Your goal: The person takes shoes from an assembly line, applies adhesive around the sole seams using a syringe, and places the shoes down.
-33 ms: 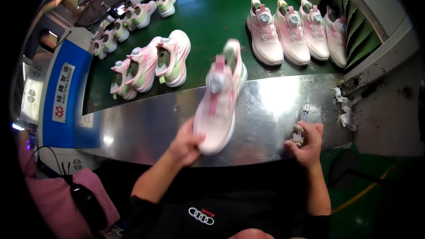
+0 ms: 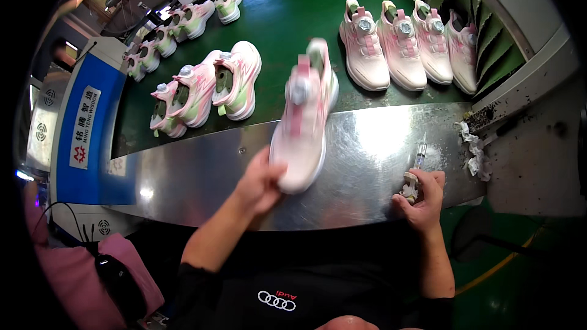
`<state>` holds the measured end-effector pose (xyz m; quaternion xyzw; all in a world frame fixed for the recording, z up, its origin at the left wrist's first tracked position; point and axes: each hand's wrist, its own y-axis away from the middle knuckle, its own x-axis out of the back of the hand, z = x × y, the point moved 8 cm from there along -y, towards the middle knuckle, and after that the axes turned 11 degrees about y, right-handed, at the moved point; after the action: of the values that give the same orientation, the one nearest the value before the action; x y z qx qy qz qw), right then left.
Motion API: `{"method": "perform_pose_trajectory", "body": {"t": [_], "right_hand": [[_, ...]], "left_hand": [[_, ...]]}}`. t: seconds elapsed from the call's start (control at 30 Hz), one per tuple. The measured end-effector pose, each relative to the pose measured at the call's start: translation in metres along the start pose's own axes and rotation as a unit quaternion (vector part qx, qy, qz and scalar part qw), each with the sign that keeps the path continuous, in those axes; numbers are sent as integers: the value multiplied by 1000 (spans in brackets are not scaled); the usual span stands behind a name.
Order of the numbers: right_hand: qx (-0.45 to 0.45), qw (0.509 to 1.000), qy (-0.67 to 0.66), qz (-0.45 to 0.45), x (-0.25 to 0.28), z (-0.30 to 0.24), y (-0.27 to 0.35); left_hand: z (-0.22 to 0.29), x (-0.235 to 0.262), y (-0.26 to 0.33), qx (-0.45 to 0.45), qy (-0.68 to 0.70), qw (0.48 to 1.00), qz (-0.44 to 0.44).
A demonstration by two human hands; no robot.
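Gripping a pink-and-white shoe [image 2: 301,140] only by the toe above the middle of the table [image 2: 361,180], the fingers of the left hand [image 2: 260,184] could let it tip and drop. The right hand [image 2: 428,201] curls its fingers around a syringe [image 2: 421,155], near right; swung carelessly, it might mark the far-right shoes [image 2: 405,55].

Worn on the head, the left of two wide fisheye cameras looks down and forward, close above the left hand [image 2: 260,181], right hand [image 2: 427,200] and metal tabletop [image 2: 205,162]; straight edges bend toward its dark rim.
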<state>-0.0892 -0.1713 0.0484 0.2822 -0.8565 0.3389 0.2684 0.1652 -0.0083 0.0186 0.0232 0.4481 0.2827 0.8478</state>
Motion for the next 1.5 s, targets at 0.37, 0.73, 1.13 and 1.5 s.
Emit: {"method": "perform_pose_trajectory", "body": {"t": [0.37, 0.73, 1.13, 1.5], "right_hand": [[47, 994, 90, -27, 15, -5, -9], [58, 996, 51, 53, 16, -1, -3], [65, 996, 52, 20, 8, -2, 2], [-8, 1000, -9, 10, 30, -4, 16]], "left_hand": [[48, 71, -16, -133, -117, 984, 9], [164, 112, -79, -302, -388, 856, 156], [88, 127, 26, 10, -235, 964, 125], [102, 161, -38, 52, -264, 963, 22]]}}
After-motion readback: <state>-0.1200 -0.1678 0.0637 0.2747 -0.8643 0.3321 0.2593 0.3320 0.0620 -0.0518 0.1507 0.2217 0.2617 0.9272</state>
